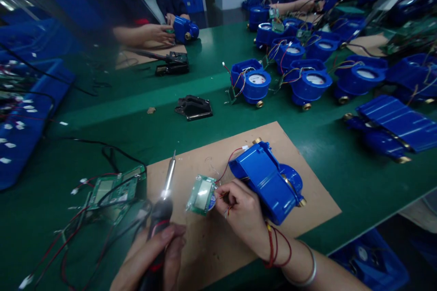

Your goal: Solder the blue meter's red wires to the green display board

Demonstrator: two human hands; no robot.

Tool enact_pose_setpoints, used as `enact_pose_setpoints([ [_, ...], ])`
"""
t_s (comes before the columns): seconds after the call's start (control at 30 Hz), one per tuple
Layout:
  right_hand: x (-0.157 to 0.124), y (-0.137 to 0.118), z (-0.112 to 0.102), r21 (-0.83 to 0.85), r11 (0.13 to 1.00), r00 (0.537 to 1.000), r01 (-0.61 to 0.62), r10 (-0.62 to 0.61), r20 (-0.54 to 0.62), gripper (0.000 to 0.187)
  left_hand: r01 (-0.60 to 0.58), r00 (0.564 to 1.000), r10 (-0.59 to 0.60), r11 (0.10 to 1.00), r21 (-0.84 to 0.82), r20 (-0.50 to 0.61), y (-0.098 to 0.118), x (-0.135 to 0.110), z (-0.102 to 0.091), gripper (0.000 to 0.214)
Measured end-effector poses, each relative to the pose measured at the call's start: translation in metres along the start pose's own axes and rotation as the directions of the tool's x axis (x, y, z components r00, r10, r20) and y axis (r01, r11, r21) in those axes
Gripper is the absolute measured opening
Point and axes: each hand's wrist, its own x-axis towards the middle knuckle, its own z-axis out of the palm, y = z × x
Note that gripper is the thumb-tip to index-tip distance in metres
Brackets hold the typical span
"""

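While pinched, circuit board (201,194) at fingers (221,192).

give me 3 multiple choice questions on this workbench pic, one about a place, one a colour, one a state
1. Where does the blue plastic meter housing nearest the person lie?
A. on the brown cardboard sheet
B. in a blue bin
C. on the bare green table top

2. What colour is the small circuit board with a display, held at the right hand?
A. red
B. green
C. yellow

3. How is the black-handled soldering iron?
A. lying on the table
B. in a stand
C. held in the left hand, tip up

Answers:
1 A, the housing rests on the cardboard.
2 B, the board shows green.
3 C, the left fingers wrap the handle and the metal tip points away from the person.
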Motion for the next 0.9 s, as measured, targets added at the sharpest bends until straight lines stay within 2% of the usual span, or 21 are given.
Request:
enact_pose_setpoints([
  [0.07, 0.000, 0.000, 0.000, 0.001, 1.000, 1.000, 0.005, -0.005, -0.001, 0.015, -0.005, 1.000, 0.004, 0.999, -0.033, -0.030, 0.008, 0.013, 0.009, 0.020],
  [0.17, 0.001, -0.001, 0.000, 0.004, 1.000, 1.000, 0.013, -0.013, -0.004, 0.016, -0.041, 0.999, 0.041, 0.997, -0.072, 0.004, 0.012, 0.023, 0.022, 0.026],
  [0.33, 0.002, 0.000, 0.000, 0.015, 0.999, 0.999, 0.039, -0.039, -0.012, 0.016, -0.224, 0.973, 0.225, 0.974, -0.031, 0.050, 0.000, 0.029, 0.034, 0.038],
  [0.43, 0.001, 0.001, -0.002, 0.038, 0.997, 0.998, 0.070, -0.070, -0.006, 0.015, -0.249, 0.967, 0.252, 0.966, -0.064, 0.048, -0.006, 0.032, 0.038, 0.041],
  [0.6, -0.005, 0.003, -0.008, 0.066, 0.986, 0.988, 0.153, -0.153, 0.007, 0.022, -0.254, 0.965, 0.254, 0.967, -0.008, 0.059, -0.013, 0.033, 0.038, 0.041],
  [0.7, -0.011, 0.005, -0.011, 0.025, 0.980, 0.981, 0.196, -0.196, -0.002, 0.029, -0.269, 0.963, 0.269, 0.963, -0.001, 0.027, -0.016, 0.032, 0.033, 0.042],
  [0.9, -0.013, 0.006, -0.014, 0.014, 0.965, 0.965, 0.263, -0.263, 0.016, 0.038, -0.305, 0.952, 0.305, 0.952, -0.003, 0.001, -0.007, 0.035, 0.029, 0.042],
])
